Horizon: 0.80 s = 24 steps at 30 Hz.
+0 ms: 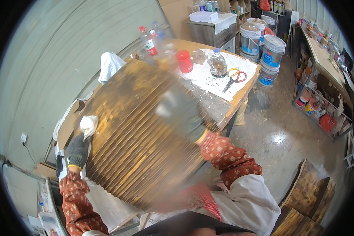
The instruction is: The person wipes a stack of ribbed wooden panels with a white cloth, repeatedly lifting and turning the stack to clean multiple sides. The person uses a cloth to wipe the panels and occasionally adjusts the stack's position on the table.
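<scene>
A brown, dark-stained wooden panel [124, 92] with many parallel grooves lies tilted across the work table in front of me. My left hand [78, 150], in a dark grey glove with a yellow cuff, is at the panel's left edge, closed on a bunched white cloth [89, 124]. Over the grooved part, my right hand [181, 115] wears the same kind of glove and is smeared by motion. A blurred white patch shows at its fingers; what it is cannot be made out.
On the table's far side stand a red jar [184, 61], a clear bottle [218, 65], and scissors [235, 80] on white paper. Stacked buckets [270, 59] are beyond. A cluttered shelf bench [322, 59] runs along the right. Brown wooden pieces [305, 196] lie at lower right.
</scene>
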Each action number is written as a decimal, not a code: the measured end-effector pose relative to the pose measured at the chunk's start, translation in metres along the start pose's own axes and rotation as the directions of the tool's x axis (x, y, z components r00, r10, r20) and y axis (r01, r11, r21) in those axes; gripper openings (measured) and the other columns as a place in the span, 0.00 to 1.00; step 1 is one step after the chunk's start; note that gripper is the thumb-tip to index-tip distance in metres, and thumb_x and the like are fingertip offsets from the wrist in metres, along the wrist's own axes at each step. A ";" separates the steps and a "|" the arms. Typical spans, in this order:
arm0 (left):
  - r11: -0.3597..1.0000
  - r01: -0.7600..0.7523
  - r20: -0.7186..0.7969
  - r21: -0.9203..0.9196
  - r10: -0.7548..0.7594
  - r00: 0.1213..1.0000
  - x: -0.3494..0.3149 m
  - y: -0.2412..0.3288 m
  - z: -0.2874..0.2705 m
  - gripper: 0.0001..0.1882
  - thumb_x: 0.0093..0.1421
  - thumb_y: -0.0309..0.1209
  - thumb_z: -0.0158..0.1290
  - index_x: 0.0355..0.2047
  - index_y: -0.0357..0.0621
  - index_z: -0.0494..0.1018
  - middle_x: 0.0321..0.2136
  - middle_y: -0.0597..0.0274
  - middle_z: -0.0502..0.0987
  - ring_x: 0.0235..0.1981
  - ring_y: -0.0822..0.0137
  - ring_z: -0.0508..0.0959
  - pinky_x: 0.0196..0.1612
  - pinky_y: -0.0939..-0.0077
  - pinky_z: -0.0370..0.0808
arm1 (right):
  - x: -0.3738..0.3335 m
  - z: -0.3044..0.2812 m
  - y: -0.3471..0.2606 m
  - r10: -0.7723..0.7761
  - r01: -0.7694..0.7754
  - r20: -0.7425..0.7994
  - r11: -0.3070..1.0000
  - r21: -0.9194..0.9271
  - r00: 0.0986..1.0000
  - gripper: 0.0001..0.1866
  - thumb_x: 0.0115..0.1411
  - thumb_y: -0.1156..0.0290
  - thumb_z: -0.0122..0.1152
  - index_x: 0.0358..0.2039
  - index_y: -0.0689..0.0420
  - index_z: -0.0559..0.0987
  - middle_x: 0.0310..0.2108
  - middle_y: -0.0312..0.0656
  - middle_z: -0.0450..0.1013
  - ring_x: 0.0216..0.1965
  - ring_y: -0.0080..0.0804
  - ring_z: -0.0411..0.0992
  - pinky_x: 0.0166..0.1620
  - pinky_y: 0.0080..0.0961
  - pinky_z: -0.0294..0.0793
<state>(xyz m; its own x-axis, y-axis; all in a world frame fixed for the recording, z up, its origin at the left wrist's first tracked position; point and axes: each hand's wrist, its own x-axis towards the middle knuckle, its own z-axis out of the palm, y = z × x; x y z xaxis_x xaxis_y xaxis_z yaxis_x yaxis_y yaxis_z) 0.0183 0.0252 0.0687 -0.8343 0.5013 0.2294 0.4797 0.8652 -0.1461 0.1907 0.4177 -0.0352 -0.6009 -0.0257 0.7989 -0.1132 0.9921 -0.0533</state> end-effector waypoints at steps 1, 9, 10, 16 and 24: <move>0.998 -0.061 0.010 -0.008 0.061 0.998 0.015 0.013 -0.005 0.24 0.65 0.42 0.51 0.54 0.36 0.69 0.39 0.38 0.77 0.44 0.39 0.75 0.49 0.54 0.72 | 0.006 0.004 -0.018 -0.027 0.033 -0.117 0.998 0.047 0.993 0.19 0.59 0.57 0.58 0.46 0.52 0.73 0.39 0.43 0.66 0.42 0.41 0.69 0.48 0.42 0.72; 0.939 -0.286 -0.192 -0.190 0.250 0.949 0.124 0.133 0.039 0.24 0.66 0.42 0.51 0.56 0.38 0.70 0.54 0.41 0.72 0.55 0.43 0.72 0.58 0.57 0.68 | 0.000 0.028 -0.024 0.042 -0.034 -0.132 0.997 0.066 0.990 0.21 0.58 0.58 0.58 0.51 0.52 0.74 0.51 0.50 0.66 0.54 0.48 0.66 0.53 0.45 0.70; 0.937 -0.304 -0.210 -0.171 0.267 0.941 0.125 0.136 0.044 0.24 0.66 0.42 0.51 0.56 0.38 0.70 0.54 0.40 0.72 0.56 0.43 0.72 0.58 0.57 0.67 | -0.002 0.029 -0.003 0.113 -0.113 -0.132 0.994 0.010 0.985 0.21 0.58 0.58 0.59 0.50 0.52 0.74 0.52 0.50 0.66 0.55 0.48 0.66 0.54 0.44 0.71; 0.876 -0.401 -0.248 -0.269 0.339 0.907 0.120 0.125 0.046 0.21 0.68 0.36 0.49 0.57 0.34 0.69 0.53 0.39 0.73 0.57 0.45 0.70 0.60 0.60 0.65 | 0.012 0.028 0.011 0.401 -0.394 0.071 0.914 -0.098 0.913 0.23 0.59 0.57 0.57 0.53 0.50 0.72 0.49 0.50 0.64 0.48 0.46 0.67 0.47 0.43 0.71; 0.926 -0.285 -0.189 -0.246 0.243 0.951 0.127 0.122 0.051 0.24 0.67 0.40 0.50 0.56 0.37 0.69 0.56 0.41 0.71 0.58 0.42 0.69 0.61 0.55 0.64 | -0.009 0.034 0.019 0.053 -0.066 -0.084 0.985 -0.159 0.995 0.20 0.63 0.55 0.49 0.53 0.47 0.73 0.58 0.43 0.64 0.50 0.40 0.67 0.48 0.41 0.72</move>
<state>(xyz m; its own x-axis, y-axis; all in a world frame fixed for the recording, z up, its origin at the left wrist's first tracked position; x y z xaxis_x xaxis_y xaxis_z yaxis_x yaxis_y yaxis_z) -0.0426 0.1937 0.0310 -0.6260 0.6895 0.3643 0.7492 0.6614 0.0357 0.1671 0.4326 -0.0640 -0.5374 0.0370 0.8425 0.0539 0.9985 -0.0095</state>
